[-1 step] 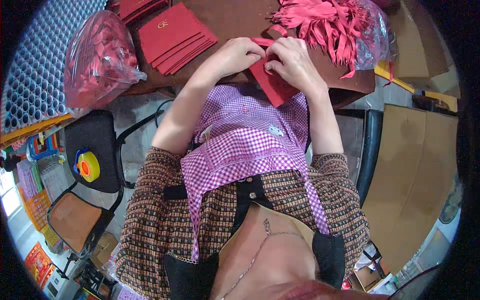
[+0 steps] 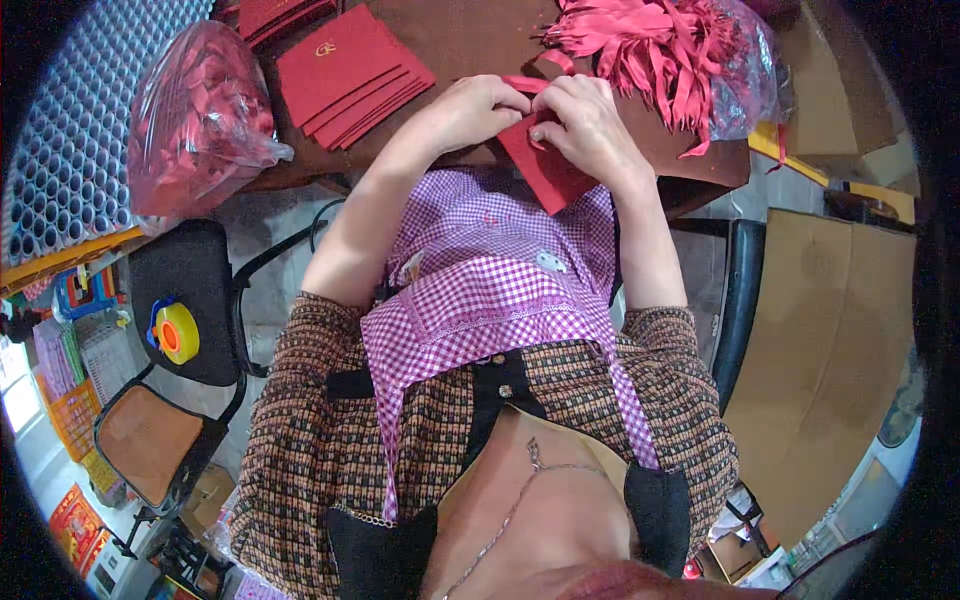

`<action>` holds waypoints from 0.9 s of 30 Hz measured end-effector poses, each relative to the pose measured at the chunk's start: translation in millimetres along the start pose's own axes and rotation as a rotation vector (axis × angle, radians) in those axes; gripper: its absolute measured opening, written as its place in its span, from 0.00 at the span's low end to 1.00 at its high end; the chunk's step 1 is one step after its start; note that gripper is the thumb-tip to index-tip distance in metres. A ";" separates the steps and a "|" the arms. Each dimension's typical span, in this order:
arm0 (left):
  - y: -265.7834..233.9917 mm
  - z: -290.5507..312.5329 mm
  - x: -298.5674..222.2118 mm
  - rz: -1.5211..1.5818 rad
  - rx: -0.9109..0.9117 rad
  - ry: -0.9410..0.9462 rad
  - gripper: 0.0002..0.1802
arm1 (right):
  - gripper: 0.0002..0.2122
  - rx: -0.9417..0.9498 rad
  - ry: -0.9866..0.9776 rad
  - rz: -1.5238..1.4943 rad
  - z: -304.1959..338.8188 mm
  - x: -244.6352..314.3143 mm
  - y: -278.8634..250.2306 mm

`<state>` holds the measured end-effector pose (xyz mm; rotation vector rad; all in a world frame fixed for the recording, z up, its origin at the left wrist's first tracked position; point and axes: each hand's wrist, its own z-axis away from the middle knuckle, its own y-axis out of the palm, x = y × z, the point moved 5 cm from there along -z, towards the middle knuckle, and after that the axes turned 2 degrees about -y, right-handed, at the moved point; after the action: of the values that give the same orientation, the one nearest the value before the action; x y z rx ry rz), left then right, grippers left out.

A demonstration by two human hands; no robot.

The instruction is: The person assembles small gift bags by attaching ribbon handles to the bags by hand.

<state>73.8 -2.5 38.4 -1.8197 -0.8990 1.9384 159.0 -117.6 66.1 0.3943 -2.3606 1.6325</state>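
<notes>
At the near edge of the brown table (image 2: 470, 40), both hands are close together over a red card or small folder (image 2: 548, 178), which hangs tilted past the edge. My left hand (image 2: 485, 108) is closed, thumb and fingers pinching a red ribbon (image 2: 518, 83) at the card's upper end. With fingers bent in a pinch, my right hand (image 2: 585, 128) grips the same card at its upper right, beside the ribbon. Part of the ribbon loops beyond the fingertips. Exactly where ribbon and card meet is hidden by the fingers.
Left of my hands lie fanned red cards (image 2: 350, 75), with a clear bag of red ribbons (image 2: 205, 125) beyond. Loose red ribbons (image 2: 650, 50) are heaped at right. A black chair (image 2: 185, 300) holding a yellow tape roll (image 2: 177, 333) stands left; cardboard (image 2: 820, 350) stands right.
</notes>
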 end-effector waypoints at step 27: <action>-4.4 10.9 59.3 0.931 -0.663 -0.374 0.08 | 0.12 0.119 0.054 -0.160 4.3 -25.5 -11.3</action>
<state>54.9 35.8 -4.3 -2.6282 -0.9768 2.8521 186.6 -123.4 65.6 0.5400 -2.1398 1.6911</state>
